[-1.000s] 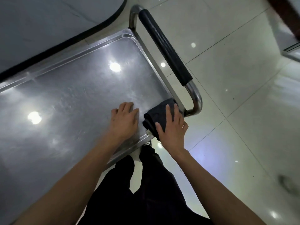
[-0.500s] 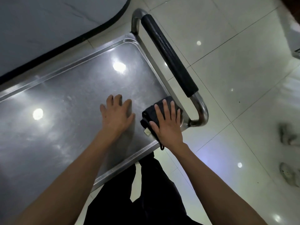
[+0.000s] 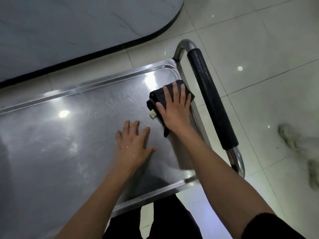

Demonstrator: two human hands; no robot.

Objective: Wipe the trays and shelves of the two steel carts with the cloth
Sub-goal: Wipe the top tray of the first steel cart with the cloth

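Observation:
A steel cart's top tray (image 3: 69, 135) fills the left and middle of the view, shiny with light reflections. My right hand (image 3: 174, 107) presses flat on a folded dark cloth (image 3: 159, 95) near the tray's far right corner, beside the rim. A small pale tag sticks out of the cloth at its left. My left hand (image 3: 133, 145) lies flat on the tray, fingers spread, holding nothing, a little nearer to me than the cloth. The cart's handle (image 3: 212, 104) with a black grip runs along the right end of the tray.
A large grey rounded tabletop with a black edge (image 3: 86, 31) stands beyond the cart. Pale glossy floor tiles (image 3: 259, 49) spread to the right. Two light-coloured shoes (image 3: 290, 137) show at the far right. My dark trousers (image 3: 155, 221) are below the tray's near rim.
My right hand slid the cloth from the tray's near right corner along the right edge toward the far corner. My left hand stayed flat on the tray. The camera view shifted.

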